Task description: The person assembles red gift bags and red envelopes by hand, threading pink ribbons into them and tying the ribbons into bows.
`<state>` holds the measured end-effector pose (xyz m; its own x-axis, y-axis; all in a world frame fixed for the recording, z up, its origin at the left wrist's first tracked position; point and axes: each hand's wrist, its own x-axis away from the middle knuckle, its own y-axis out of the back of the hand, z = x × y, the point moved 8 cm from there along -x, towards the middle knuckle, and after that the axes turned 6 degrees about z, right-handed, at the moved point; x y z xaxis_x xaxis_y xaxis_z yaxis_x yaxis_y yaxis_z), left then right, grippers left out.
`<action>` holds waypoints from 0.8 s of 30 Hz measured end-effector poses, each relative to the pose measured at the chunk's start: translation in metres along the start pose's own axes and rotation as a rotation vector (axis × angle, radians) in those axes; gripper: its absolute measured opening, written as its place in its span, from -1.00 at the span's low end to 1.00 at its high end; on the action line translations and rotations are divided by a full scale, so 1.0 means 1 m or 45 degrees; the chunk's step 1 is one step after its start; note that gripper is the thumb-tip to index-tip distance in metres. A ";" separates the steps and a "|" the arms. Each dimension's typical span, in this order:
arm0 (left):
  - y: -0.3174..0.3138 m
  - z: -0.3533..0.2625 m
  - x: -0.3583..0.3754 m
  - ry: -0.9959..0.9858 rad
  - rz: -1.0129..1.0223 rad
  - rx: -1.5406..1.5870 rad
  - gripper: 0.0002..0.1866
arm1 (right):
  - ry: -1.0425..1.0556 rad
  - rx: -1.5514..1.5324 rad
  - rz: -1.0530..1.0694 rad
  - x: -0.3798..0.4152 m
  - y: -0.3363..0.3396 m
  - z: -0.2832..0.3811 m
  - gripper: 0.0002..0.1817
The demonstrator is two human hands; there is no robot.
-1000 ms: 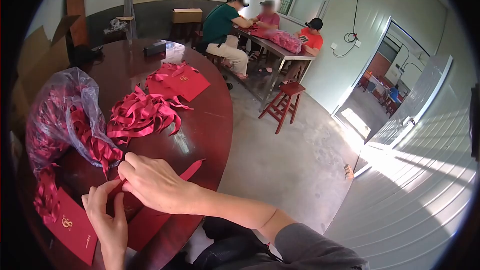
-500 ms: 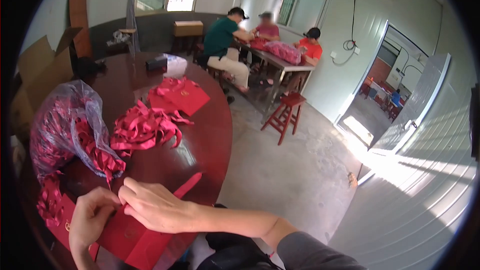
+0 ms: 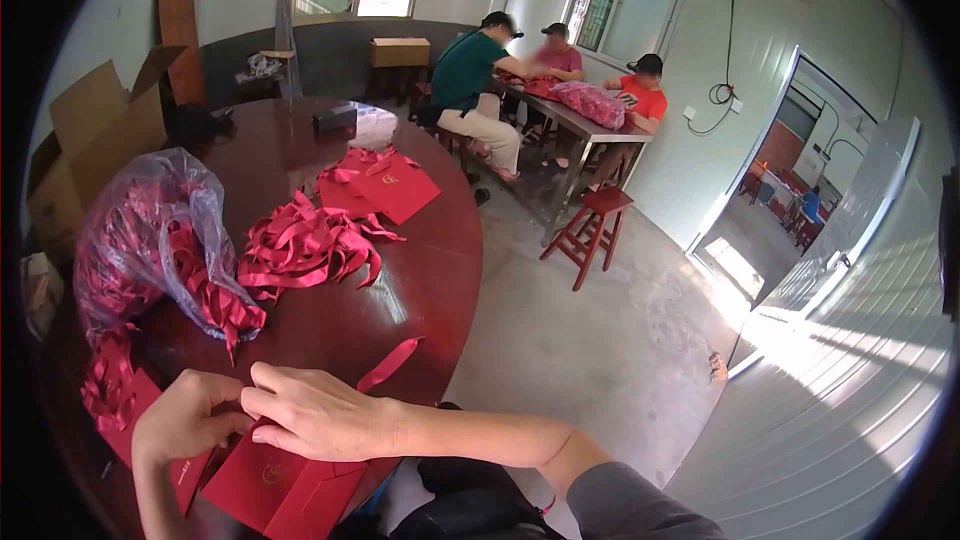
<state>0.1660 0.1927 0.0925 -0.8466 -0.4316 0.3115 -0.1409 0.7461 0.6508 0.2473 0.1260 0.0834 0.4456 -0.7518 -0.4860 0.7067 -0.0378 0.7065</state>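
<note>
Both hands meet at the top edge of a red envelope-like bag [image 3: 290, 485] with a gold emblem, at the near edge of the round table. My left hand [image 3: 190, 422] has its thumb and fingers pinched together there. My right hand [image 3: 318, 414] is closed beside it, fingertips almost touching the left ones. What sits between the fingertips is too small to make out. A red ribbon end [image 3: 391, 364] sticks out beyond my right wrist. Another red bag [image 3: 150, 415] lies partly under my left hand, with loose ribbons [image 3: 108, 380] at its corner.
On the round table [image 3: 430, 270] are a plastic bag of red ribbons [image 3: 130, 230], a ribbon pile [image 3: 310, 245], red bags [image 3: 405, 192] and a black box [image 3: 335, 119]. Three people sit at a metal-legged table [image 3: 590, 133]. A red stool [image 3: 590, 235] stands nearby.
The view has shifted, so the room appears further right. The red bag under my hands now shows its front and emblem more fully. Both hands stay close together at its top edge.
</note>
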 end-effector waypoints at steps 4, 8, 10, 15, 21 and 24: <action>0.005 0.007 -0.001 -0.091 0.072 -0.052 -0.93 | 0.109 0.102 -0.030 0.001 0.000 0.010 -0.74; 0.012 0.022 -0.003 -0.063 0.140 0.059 -0.91 | 0.159 0.148 -0.038 0.001 0.003 0.010 -0.73; 0.020 0.029 -0.009 -0.100 0.069 0.106 -0.89 | 0.130 0.168 -0.030 -0.006 0.009 0.007 -0.77; 0.065 0.062 -0.003 -0.015 -0.324 0.034 -0.87 | -0.085 0.013 0.049 -0.006 0.013 -0.016 -0.86; 0.053 0.076 0.011 -0.231 -0.743 0.150 -0.78 | -0.245 -0.050 0.109 -0.002 0.005 -0.035 -0.88; 0.024 0.060 0.037 -0.295 -0.742 0.441 -0.71 | -0.289 -0.052 0.093 -0.002 0.004 -0.042 -0.86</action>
<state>0.1004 0.2255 0.0779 -0.6661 -0.7186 -0.1998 -0.7255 0.5619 0.3974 0.2728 0.1553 0.0655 0.3646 -0.8805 -0.3031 0.7007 0.0450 0.7121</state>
